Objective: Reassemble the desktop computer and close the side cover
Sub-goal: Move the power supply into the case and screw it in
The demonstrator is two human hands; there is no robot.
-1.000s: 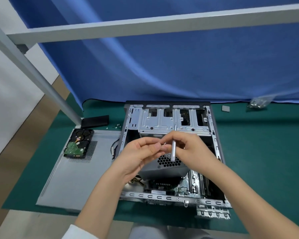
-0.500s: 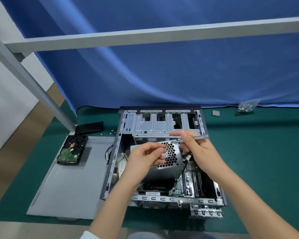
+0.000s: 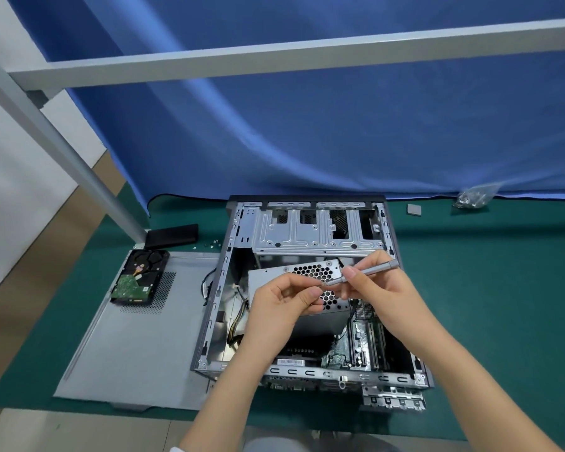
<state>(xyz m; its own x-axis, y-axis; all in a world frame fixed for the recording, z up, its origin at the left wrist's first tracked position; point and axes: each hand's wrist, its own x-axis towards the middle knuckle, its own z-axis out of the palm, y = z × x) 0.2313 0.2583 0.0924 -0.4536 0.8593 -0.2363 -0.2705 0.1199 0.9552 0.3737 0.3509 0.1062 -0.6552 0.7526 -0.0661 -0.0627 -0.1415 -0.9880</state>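
Note:
The open desktop case (image 3: 216, 305) lies on its side on the green mat, with the grey power supply (image 3: 274, 278) inside and the motherboard (image 3: 362, 340) toward me. My right hand (image 3: 379, 288) grips a slim grey screwdriver (image 3: 372, 270), held nearly level above the power supply with its tip pointing left. My left hand (image 3: 281, 305) pinches something small at that tip; what it is I cannot make out. The removed side cover (image 3: 137, 347) lies flat to the left of the case, with a hard drive (image 3: 139, 277) resting on it.
A black flat part (image 3: 172, 236) and several loose screws (image 3: 212, 244) lie behind the side cover. A small grey pad (image 3: 414, 209) and a bag of screws (image 3: 473, 197) sit at the back right. A metal frame post (image 3: 62, 151) slants down at the left.
The screwdriver has swung from upright to nearly level. My left fingers have closed in on its tip. The view shifted slightly.

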